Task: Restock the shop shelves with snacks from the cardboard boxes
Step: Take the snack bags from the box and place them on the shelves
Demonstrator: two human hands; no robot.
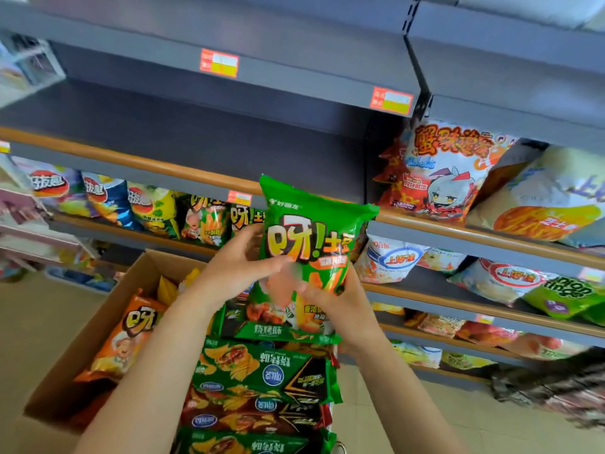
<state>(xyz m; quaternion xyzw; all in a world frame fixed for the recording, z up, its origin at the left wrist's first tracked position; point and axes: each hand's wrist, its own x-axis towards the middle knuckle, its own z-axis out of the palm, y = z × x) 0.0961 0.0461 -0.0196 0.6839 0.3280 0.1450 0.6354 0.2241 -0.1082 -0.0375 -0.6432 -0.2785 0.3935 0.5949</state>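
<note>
A green snack bag [311, 231] stands upright in both my hands, in front of the grey shelves. My left hand [239, 263] grips its left lower edge. My right hand [330, 303] holds its bottom right corner. Just below it a second green bag [278, 326] shows under my hands; whether I hold it I cannot tell. An open cardboard box [108, 309] sits under my arms, with an orange bag [127, 335] and several green and dark red flat packs [262, 371] in it. The middle shelf [183, 139] straight ahead is bare.
The shelf below the bare one carries a row of chip bags [147, 208]. The right-hand bay holds large bags [438, 172] and smaller snack packs [389, 260] on several levels. Price tags [218, 63] hang on the shelf edges. The floor [36, 322] is beige tile.
</note>
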